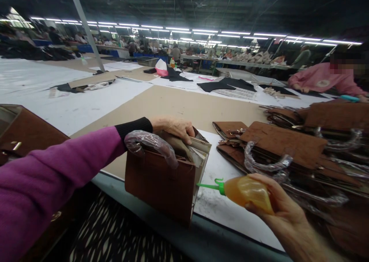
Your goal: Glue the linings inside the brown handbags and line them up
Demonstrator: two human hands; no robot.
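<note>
A brown handbag (158, 181) stands upright at the table's near edge, its top parted and its side turned to the right. Its handle (152, 143) is wrapped in clear plastic. My left hand (177, 128) reaches over the bag, fingers curled on the lining and edge at its mouth. In my right hand (276, 204) is a squeeze bottle (248, 193) of amber liquid, held on its side. The bottle's green nozzle (209, 186) points left, its tip at the bag's open side edge; whether it touches I cannot tell.
More brown handbags (284, 143) with plastic-wrapped handles are piled to the right. Another brown bag (31, 135) stands at the left. Dark cut pieces (227, 84) lie farther back on the table (173, 102). A person in pink (323, 77) works at the right.
</note>
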